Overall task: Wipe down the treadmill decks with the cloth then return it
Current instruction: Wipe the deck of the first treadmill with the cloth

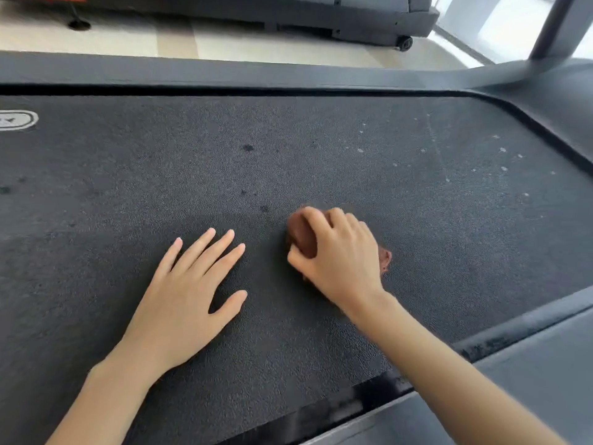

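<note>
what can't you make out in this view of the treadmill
Head view only:
brown cloth: mostly covered by the right hand; its size and folds are hidden.
white logo: cut off by the left edge, unreadable.
second treadmill: cut by the top edge, only its base shows.
pale specks: too small to identify.

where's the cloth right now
In the head view the brown cloth is bunched under the right hand on the treadmill belt, right of centre, just right of the left hand lying flat on the belt.
</note>
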The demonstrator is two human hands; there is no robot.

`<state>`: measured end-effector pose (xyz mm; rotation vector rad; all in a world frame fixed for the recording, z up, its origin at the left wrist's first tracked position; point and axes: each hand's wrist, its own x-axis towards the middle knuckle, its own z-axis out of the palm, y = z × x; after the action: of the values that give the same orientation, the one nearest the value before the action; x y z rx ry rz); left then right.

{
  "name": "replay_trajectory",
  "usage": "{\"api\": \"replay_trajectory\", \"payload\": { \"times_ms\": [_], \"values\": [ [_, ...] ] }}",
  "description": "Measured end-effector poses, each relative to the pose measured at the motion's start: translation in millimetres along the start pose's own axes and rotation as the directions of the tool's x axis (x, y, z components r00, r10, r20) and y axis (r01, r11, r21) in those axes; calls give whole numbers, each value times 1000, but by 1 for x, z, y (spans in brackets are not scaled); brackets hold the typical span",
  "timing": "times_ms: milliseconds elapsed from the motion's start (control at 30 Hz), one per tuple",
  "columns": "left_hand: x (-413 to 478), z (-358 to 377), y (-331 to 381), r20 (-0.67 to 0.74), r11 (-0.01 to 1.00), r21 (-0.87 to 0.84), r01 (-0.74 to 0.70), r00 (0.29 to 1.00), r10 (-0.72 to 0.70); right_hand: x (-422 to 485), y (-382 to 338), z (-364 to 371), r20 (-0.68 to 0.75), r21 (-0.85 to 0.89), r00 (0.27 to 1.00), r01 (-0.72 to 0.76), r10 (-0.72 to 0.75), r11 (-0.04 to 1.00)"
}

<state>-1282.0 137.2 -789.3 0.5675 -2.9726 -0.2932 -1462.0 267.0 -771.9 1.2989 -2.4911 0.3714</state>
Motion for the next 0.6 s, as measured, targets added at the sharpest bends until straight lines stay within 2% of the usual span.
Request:
{"api": "replay_trajectory", "payload": {
  "times_ms": [67,100,133,200,267,333,433,533,600],
  "values": [
    [0,-1,-1,4,1000,-20,-2,1000,2,-7,18,-11,77,75,982,166,-172,983],
    [-1,-1,0,1,1000,-30,5,1000,-5,-6,34,-17,132,75,972,187,-195,980],
    [-1,-2,0,-4,999,-39,10,1000,-10,-4,52,-22,167,49,975,140,-146,989],
    [-1,-2,0,-1,998,-65,12,1000,-12,6,87,-29,193,-16,975,-105,106,994],
    [0,-2,-2,3,995,-102,16,1000,-16,20,107,-29,177,-22,905,-389,387,921],
    [0,-2,-4,2,993,-120,19,1000,-19,27,97,-21,136,-54,859,-491,494,869],
    [1,-1,-4,-4,990,-138,23,1000,-24,20,46,-11,102,-78,926,-358,365,930],
    [1,-2,-3,-5,988,-149,26,1000,-27,-7,-4,-11,81,14,990,-114,113,993],
    [1,-3,-3,0,988,-151,23,1000,-23,-26,-18,-14,65,52,996,63,-66,997]
  ]
}}
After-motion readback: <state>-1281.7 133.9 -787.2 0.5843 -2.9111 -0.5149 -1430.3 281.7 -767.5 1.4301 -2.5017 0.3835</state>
